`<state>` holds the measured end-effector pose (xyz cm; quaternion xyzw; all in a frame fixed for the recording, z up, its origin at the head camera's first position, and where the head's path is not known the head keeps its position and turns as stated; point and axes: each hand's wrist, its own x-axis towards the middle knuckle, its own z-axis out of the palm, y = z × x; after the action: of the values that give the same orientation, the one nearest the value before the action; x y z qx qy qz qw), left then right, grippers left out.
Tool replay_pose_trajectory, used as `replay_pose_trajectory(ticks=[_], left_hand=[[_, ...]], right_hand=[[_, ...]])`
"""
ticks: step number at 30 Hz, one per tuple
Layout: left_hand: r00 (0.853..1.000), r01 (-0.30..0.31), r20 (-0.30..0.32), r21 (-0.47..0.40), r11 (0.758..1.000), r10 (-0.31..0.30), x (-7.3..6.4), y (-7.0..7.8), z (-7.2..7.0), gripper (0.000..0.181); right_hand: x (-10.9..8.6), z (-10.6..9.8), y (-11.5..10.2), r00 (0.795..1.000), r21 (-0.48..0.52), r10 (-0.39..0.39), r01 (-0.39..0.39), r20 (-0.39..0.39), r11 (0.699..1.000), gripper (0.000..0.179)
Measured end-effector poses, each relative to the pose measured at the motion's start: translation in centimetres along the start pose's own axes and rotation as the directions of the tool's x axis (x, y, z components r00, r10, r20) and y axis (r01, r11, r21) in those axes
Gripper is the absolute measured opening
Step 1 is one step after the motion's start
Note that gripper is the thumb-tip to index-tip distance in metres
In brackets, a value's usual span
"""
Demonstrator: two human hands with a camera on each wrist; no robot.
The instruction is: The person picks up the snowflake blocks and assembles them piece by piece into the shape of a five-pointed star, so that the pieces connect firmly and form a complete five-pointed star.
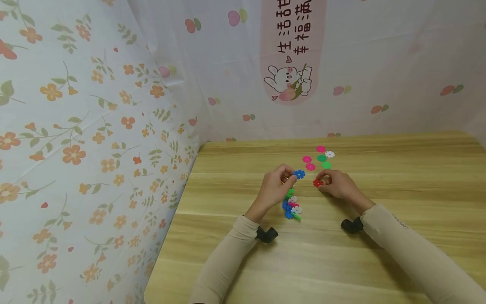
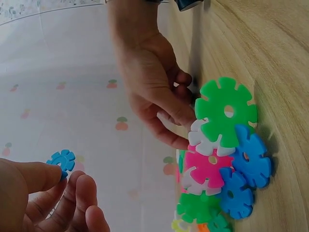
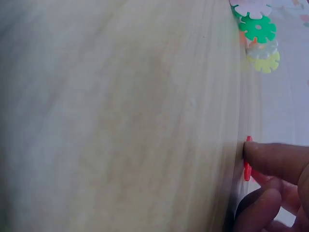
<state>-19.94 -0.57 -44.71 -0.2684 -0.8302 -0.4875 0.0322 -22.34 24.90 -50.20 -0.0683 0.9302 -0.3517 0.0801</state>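
Evidently, from my remote seat, the left hand [image 1: 274, 185] pinches a blue disc [image 1: 299, 174] between thumb and fingers; the right hand [image 1: 339, 185] pinches a red disc [image 1: 317, 183], near the blue one but apart; whether the red touches the table [image 1: 417, 190] I cannot tell; my right wrist view shows it edge-on as a thin strip, partly covered by the hand; in my left wrist view I cannot make it out.

A cluster of discs [image 1: 290, 206] lies on the table near the left hand, which covers its far end from above; the wrist frames crop it; how its slots engage I cannot resolve.

Shapes: flat, smooth, plastic-looking rounds with notched rims; loose discs [image 1: 310, 166], pink, green and white, lie beyond the hands; table wood-grained; sleeves [image 1: 228, 257] beige fabric; black elbow-shaped fittings [image 1: 352, 226] at the wrists, attachment hidden.
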Motion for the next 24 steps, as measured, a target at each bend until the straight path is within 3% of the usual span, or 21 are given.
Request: replay_pose_trajectory(ticks=[8, 17, 20, 24], left_hand=[[1.000, 0.001, 0.007, -0.016, 1.000, -0.001, 0.0, 0.1, 0.0, 0.011], [1.000, -0.001, -0.006, -0.009, 1.000, 0.001, 0.0, 0.0, 0.2, 0.010], [1.000, -0.003, -0.009, -0.006, 1.000, 0.003, -0.1, 0.1, 0.2, 0.009], [1.000, -0.007, -0.005, 0.004, 1.000, 0.007, -0.1, 0.2, 0.2, 0.011]], right_hand=[[-0.1, -0.2, -0.2, 0.999, 0.064, 0.041, -0.043, 0.028, 0.997, 0.031], [-1.6, -0.4, -1.2, 1.000, 0.178, 0.006, -0.011, 0.026, 0.984, 0.016], [-2.3, -0.9, -2.0, 0.999, 0.295, 0.010, -0.022, 0.045, 0.955, 0.022], [-3.1, -1.8, -3.1, 0.999, 0.465, 0.013, -0.036, 0.052, 0.885, 0.035]])
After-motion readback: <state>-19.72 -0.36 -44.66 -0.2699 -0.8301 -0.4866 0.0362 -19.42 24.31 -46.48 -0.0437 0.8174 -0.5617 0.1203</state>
